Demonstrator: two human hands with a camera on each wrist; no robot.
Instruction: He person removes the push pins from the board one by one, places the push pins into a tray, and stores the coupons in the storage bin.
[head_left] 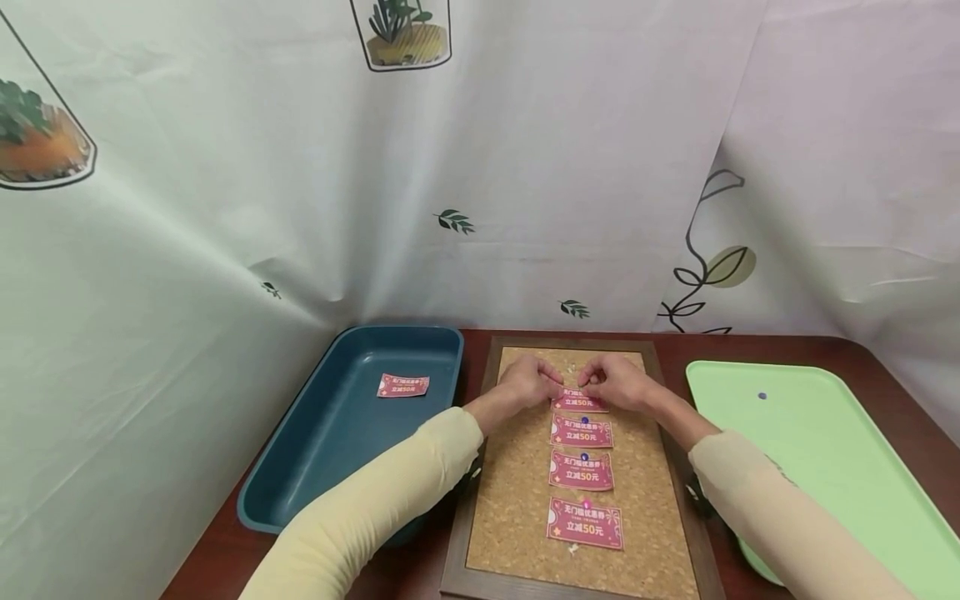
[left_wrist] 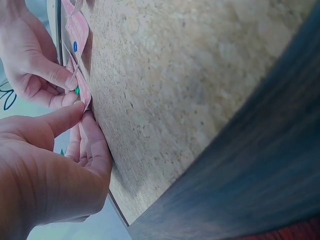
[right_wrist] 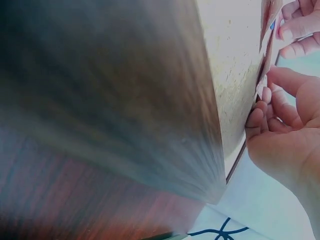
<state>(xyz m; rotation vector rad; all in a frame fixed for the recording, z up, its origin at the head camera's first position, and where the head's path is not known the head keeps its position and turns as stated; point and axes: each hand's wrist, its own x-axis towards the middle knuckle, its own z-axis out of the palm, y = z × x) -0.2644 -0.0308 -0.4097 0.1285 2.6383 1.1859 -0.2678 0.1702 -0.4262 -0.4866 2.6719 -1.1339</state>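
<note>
Coupons [head_left: 581, 473] reading "立减50元", right fingers [left_wrist: 59, 75] pinching green pin [left_wrist: 77, 90]

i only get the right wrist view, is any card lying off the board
Observer: Yes, one card lies in the blue tray.
Operator: ok and anything loose over on the right
Observer: A purple pin is on the green tray.
Operator: anything small up close that i miss
Observer: Yes, the left wrist view shows a green pin at the right hand.
</note>
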